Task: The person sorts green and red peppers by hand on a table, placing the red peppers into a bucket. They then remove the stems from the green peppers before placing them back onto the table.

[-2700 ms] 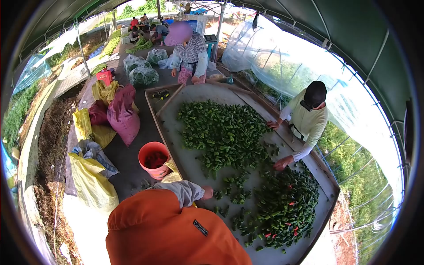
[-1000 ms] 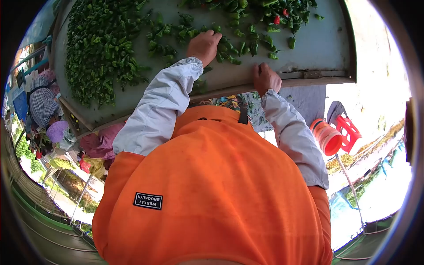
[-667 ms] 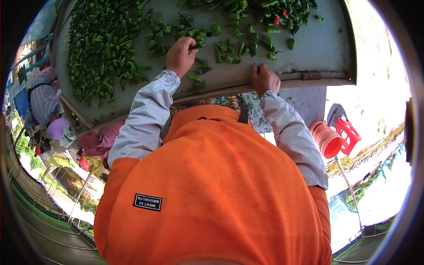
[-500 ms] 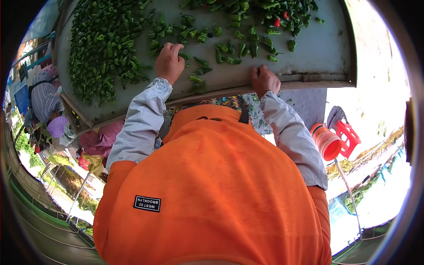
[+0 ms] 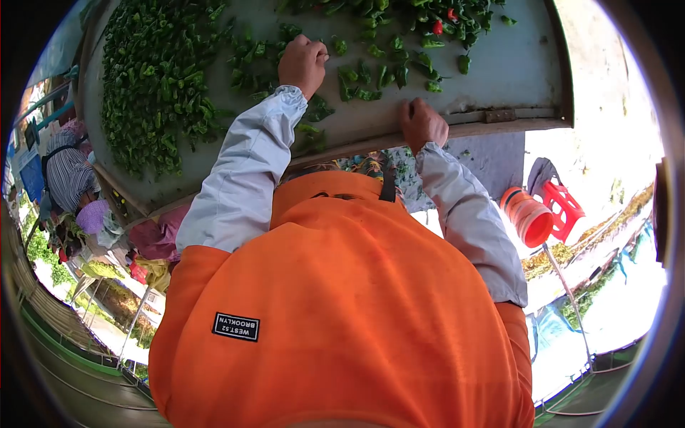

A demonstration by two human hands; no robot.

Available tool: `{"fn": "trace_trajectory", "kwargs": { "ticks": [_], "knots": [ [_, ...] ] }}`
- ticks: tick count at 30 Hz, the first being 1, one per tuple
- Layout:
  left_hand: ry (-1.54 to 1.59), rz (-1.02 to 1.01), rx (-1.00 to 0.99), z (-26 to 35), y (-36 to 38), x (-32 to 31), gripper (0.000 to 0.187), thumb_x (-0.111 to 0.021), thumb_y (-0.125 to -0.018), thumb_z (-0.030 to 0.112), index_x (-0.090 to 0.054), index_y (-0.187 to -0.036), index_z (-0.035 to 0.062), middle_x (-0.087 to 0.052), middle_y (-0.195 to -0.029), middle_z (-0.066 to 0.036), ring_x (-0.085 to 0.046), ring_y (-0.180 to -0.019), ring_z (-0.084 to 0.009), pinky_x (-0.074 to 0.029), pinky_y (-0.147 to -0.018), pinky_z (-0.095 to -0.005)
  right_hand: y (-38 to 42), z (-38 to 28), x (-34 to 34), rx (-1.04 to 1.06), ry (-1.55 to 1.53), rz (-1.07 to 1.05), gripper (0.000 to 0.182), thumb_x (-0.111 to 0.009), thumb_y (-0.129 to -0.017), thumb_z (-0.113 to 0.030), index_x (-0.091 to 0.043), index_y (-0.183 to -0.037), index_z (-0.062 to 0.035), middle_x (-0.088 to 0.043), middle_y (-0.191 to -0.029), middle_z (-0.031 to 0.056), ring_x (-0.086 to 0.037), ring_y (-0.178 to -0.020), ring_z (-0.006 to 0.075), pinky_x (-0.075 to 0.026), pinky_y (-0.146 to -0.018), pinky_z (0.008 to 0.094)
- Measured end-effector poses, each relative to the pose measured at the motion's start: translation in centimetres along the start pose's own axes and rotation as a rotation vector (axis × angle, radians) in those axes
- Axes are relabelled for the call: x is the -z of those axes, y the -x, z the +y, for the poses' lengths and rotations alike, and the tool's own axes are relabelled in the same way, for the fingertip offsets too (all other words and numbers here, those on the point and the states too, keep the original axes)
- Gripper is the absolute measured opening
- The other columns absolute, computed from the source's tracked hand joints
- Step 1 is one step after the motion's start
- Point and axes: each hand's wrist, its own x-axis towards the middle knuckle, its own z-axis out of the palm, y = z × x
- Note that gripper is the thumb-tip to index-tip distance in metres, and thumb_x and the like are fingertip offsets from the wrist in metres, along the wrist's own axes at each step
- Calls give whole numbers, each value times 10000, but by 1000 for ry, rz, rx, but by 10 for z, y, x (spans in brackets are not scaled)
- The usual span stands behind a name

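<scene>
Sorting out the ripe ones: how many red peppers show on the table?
2 clearly: one red pepper among the green peppers at the top, another just right of it. More may be hidden.

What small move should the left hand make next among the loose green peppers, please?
Probably sweep the curled left hand toward the scattered green peppers beside its knuckles; the right hand braces on the grey table's wooden rim.

Left arm is reaching far forward, nearly straight, grey sleeve down to the wrist; left hand [image 5: 303, 63] is curling loosely, knuckles up, fingers bent under. Right arm is bending at the elbow, right hand [image 5: 422, 124] is lying palm down, fingers curled.
</scene>
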Motion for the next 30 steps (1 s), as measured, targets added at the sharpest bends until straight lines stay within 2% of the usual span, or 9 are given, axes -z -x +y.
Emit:
{"fn": "trace_trajectory", "kwargs": {
  "ticks": [4, 6, 7, 10, 12, 15, 20, 24, 30],
  "knots": [
    [545, -142, 421, 22, 16, 12, 59, -637, -854, 101, -600, -883, 64, -638, -771, -88, -634, -703, -274, -490, -636, -384, 0, 1, -1, 5, -28, 35, 312, -512, -904, -350, -599, -817, -63, -663, -808, 148, -635, -764, 371, -494, -701, 480],
    [675, -120, 391, 56, 22, 14, 60, -616, -866, 76, -599, -919, 52, -658, -742, -95, -642, -675, -261, -490, -620, -362, 1, -3, 5, -13, -32, 4, 313, -512, -897, -341, -599, -809, -54, -666, -837, 146, -636, -780, 369, -497, -715, 481],
    [691, -129, 325, 75, 23, 12, 91, -578, -898, 45, -616, -980, 33, -658, -750, -58, -597, -599, -119, -484, -564, -262, 1, -4, 6, -17, -37, 4, 312, -521, -892, -342, -601, -806, -54, -667, -830, 147, -638, -777, 367, -498, -713, 481],
    [861, -93, 151, 157, 16, 9, 128, -553, -898, 13, -632, -997, 35, -655, -806, -103, -596, -584, -168, -489, -557, -284, 4, 6, 5, 21, -22, -67, 288, -557, -882, -358, -616, -846, -79, -667, -793, 160, -640, -757, 378, -499, -705, 477],
    [996, -369, -89, 211, 14, 21, 170, -582, -885, 43, -646, -1042, 45, -662, -940, -118, -648, -765, -215, -501, -697, -328, 2, 6, -1, -6, -5, -50, 281, -581, -871, -367, -628, -873, -90, -669, -789, 168, -641, -753, 389, -501, -710, 476],
    [702, -273, -410, 244, 18, 23, 327, -646, -848, 134, -626, -1171, 89, -591, -1213, -100, -536, -1164, -242, -384, -960, -455, -1, -5, -11, -136, -11, 30, 299, -600, -848, -376, -649, -876, -82, -679, -842, 183, -641, -788, 402, -503, -736, 491],
    [240, -470, -336, 211, -6, -27, 463, -628, -867, 295, -555, -1313, 195, -418, -1455, -76, -337, -1374, -246, -252, -1084, -559, 6, 31, -43, 16, -35, 335, 296, -592, -854, -373, -656, -868, -84, -678, -825, 183, -643, -781, 401, -502, -718, 497],
    [-45, -410, -421, 164, -24, -61, 479, -582, -892, 401, -521, -1344, 257, -375, -1491, -34, -265, -1410, -260, -206, -1116, -593, -1, 0, 0, -4, 13, -85, 282, -580, -867, -353, -659, -886, -83, -675, -793, 176, -644, -752, 393, -501, -682, 498],
    [-186, -393, -367, 65, 4, -21, 606, -565, -895, 472, -363, -1449, 332, -216, -1564, 11, -188, -1442, -270, -178, -1130, -619, 0, 2, -5, 63, 9, 85, 256, -578, -860, -323, -598, -772, -84, -641, -703, 155, -630, -665, 367, -494, -621, 489]
  ]
}}
